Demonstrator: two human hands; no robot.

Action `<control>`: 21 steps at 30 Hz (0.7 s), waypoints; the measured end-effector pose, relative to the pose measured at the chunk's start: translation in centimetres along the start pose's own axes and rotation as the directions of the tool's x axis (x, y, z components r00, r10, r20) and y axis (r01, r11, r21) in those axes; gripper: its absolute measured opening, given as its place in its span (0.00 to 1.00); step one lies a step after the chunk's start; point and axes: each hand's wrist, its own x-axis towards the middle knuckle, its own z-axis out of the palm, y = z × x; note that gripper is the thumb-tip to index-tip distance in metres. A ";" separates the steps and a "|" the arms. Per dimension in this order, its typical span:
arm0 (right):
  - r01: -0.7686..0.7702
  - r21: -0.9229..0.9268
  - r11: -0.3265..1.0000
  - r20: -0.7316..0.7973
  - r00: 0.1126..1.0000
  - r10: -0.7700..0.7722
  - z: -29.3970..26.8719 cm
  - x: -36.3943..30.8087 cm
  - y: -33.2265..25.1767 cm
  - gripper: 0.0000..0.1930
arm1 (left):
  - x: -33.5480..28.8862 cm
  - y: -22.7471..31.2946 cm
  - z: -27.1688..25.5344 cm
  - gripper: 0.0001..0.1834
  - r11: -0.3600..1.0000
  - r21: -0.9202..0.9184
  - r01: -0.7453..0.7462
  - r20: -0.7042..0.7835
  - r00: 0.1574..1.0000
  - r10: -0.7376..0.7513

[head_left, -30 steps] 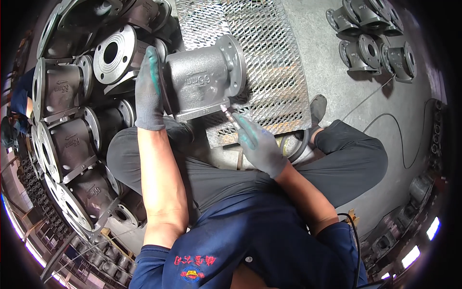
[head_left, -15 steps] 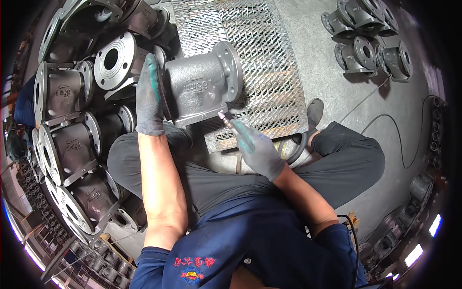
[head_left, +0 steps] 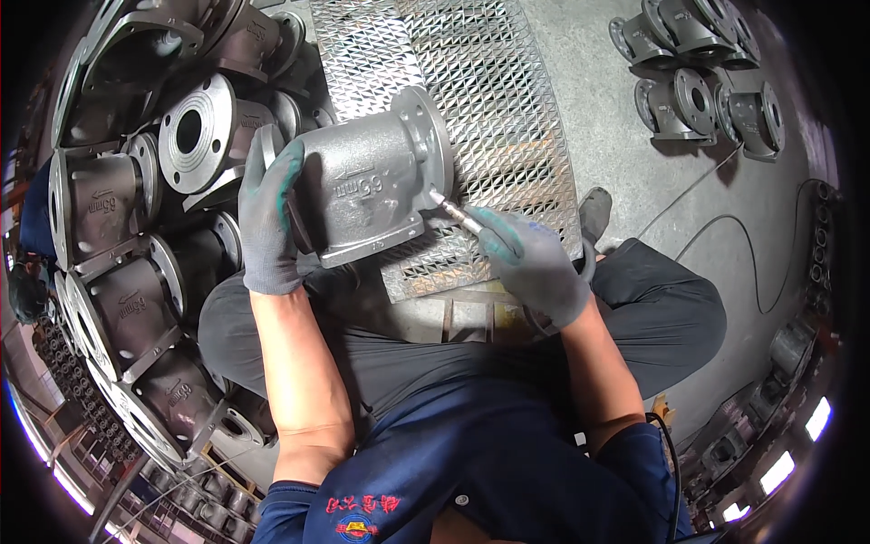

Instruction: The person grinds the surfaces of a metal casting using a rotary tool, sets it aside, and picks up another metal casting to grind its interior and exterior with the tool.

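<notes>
A grey cast-metal valve body [head_left: 367, 181] with round flanges rests tilted on a perforated metal grating [head_left: 489, 100]. My left hand [head_left: 269, 218], in a grey glove, grips its left flange and steadies it. My right hand [head_left: 530, 263], also gloved, holds a slim pencil-type grinding tool [head_left: 453, 211] whose tip touches the valve body just below its right flange. A hose [head_left: 584, 263] loops behind my right hand.
Several similar flanged valve bodies [head_left: 118, 299] are stacked close on my left. More castings [head_left: 698, 100] stand on the concrete floor at the upper right. A thin cable [head_left: 761, 272] runs over the floor on the right. My crossed legs [head_left: 453, 354] fill the lower middle.
The valve body has been turned slightly in my left hand, and my right hand has brought the tool tip up against it below the right flange.
</notes>
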 end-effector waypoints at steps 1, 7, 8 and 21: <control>-0.005 0.005 1.000 -0.002 1.000 0.005 0.3 0.0 -0.1 0.20 | 0.0 0.1 -0.1 0.49 1.000 -0.004 0.005 0.011 1.000 -0.005; -0.112 0.191 0.975 0.083 0.992 0.097 2.4 0.1 -1.2 0.21 | -0.5 0.7 -0.2 0.42 0.996 -0.083 -0.017 -0.038 0.999 0.014; -0.042 0.233 0.972 0.045 0.998 0.032 2.5 0.0 -0.9 0.22 | -0.4 0.6 -0.4 0.36 0.998 -0.040 -0.058 -0.032 0.998 0.057; -0.252 0.658 0.709 -0.213 0.841 0.497 -4.7 0.5 -1.7 0.23 | -9.2 0.0 7.0 0.69 0.528 0.723 -0.446 0.472 0.877 0.094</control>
